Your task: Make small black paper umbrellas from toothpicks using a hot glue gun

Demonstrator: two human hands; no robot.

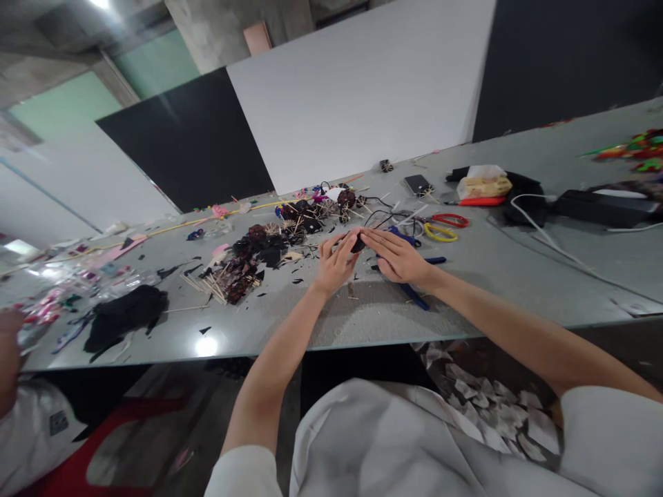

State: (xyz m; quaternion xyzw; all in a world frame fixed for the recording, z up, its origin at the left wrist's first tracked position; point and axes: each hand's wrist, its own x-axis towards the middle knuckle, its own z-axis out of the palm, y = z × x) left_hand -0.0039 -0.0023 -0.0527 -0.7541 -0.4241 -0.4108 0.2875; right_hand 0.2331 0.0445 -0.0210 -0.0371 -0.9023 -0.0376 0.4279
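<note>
Both hands meet over the grey table and pinch a small black piece [358,244], much of it covered by fingers. My left hand [334,266] has its fingers bent around the piece from the left. From the other side my right hand [398,257] presses its fingertips against it. Blue-handled pliers [414,295] lie partly beneath my right hand. Beyond it rest scissors with a red loop [449,220] and a yellow loop [440,232]. Left of my hands is a heap of dark brown and black pieces [241,266] with thin wooden sticks [207,284].
Dark round pieces with sticks [305,215] lie farther back. A phone [417,184], a black bag [523,193] and a white cable [549,241] are at right. Black cloth [127,317] lies at left, near another person's arm [9,352]. White scraps [497,411] lie below the table edge.
</note>
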